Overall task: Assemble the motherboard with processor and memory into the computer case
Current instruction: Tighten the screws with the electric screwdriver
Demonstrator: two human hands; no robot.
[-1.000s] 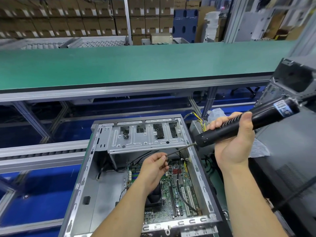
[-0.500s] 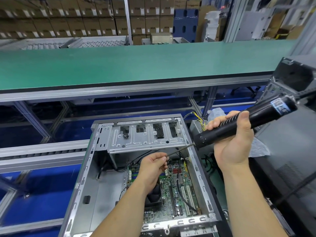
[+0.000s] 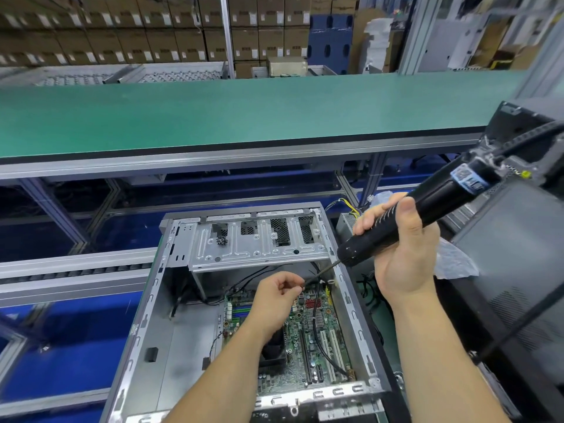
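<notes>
Both hands busy: my right hand (image 3: 403, 254) grips the black cylindrical electric screwdriver (image 3: 418, 215), my left hand (image 3: 276, 296) pinches its thin bit tip over the green motherboard (image 3: 317, 331), seated inside the open grey metal case (image 3: 171, 331).

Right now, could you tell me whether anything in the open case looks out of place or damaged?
Nothing stands out: the motherboard lies flat inside the computer case, with no visible damage.
</notes>
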